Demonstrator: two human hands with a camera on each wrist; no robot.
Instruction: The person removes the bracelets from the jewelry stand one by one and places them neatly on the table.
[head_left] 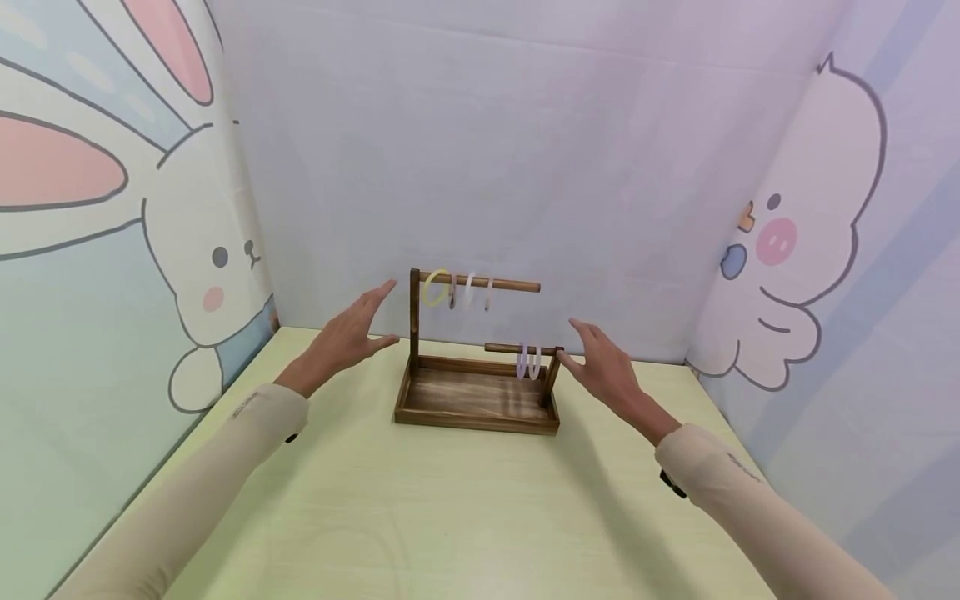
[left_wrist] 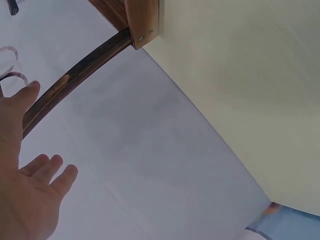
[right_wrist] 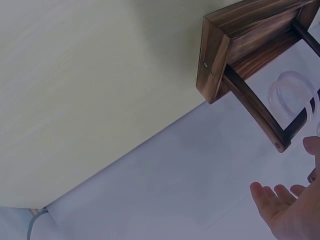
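Observation:
A dark brown wooden rack (head_left: 476, 421) stands on the table, a shallow tray with two posts and horizontal bars. From the taller bar (head_left: 517, 285) hang several bangles, among them a yellow bangle (head_left: 426, 294) and a white bangle (head_left: 468, 290). The lower bar (head_left: 502, 347) carries a purple bangle (head_left: 520, 367) and a pale bangle (head_left: 536, 367). My left hand (head_left: 347, 335) hovers left of the tall post (left_wrist: 75, 75), fingers extended and thumb apart. Beside the short post (right_wrist: 255, 107), my right hand (head_left: 607, 367) is likewise spread, holding nothing; whether its thumb touches the post is unclear.
The rack sits toward the back of the pale yellow-green table (head_left: 450, 508). Behind it hangs a plain pale cloth wall (head_left: 525, 167). Side walls carry a cartoon rabbit (head_left: 195, 275) on the left and a white cartoon figure (head_left: 817, 192) on the right.

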